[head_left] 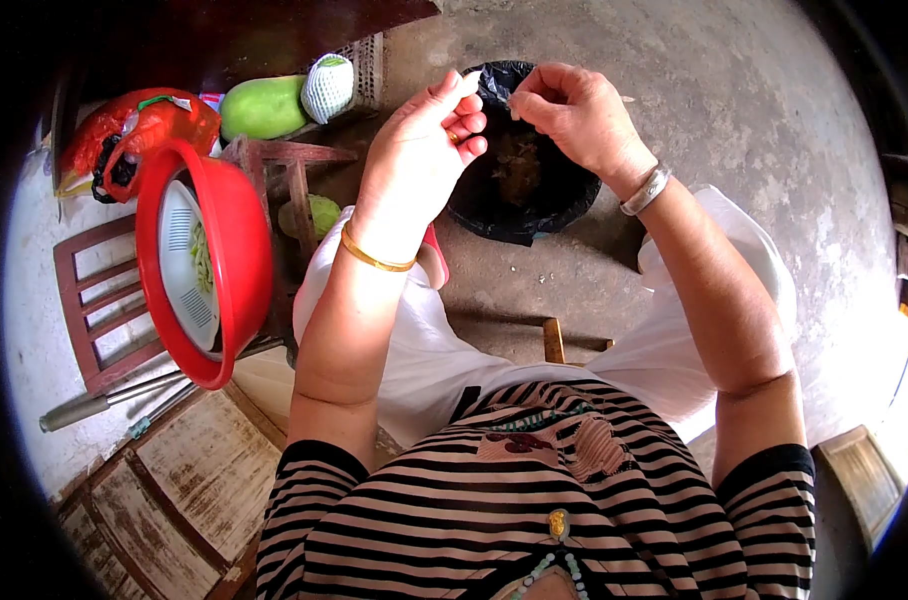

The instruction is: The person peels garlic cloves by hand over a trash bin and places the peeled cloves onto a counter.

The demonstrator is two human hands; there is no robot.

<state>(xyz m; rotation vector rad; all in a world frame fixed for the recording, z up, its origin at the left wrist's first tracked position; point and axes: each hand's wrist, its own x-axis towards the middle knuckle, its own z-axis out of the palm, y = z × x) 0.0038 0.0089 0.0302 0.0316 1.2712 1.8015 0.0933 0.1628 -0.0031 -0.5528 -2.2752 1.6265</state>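
Both hands are raised over a bin [569,205] lined with a black bag, which has brownish scraps [517,172] inside. My left hand [424,150] has its thumb and forefinger pinched on a small pale piece [471,82] near the bin's rim; the other fingers are curled. To its right, my right hand [579,115] is closed in a pinch, with a tiny pale bit [515,113] at the fingertips. The two hands are apart. What the pale bits are is too small to tell.
On the left, a red basin [249,265] holds a white strainer [177,250] with green pieces [202,258], beside a wooden chair [99,270]. Behind stand a red plastic bag [154,120], a green gourd [264,108] and a netted fruit [328,90]. Wooden panels [184,470] lie lower left.
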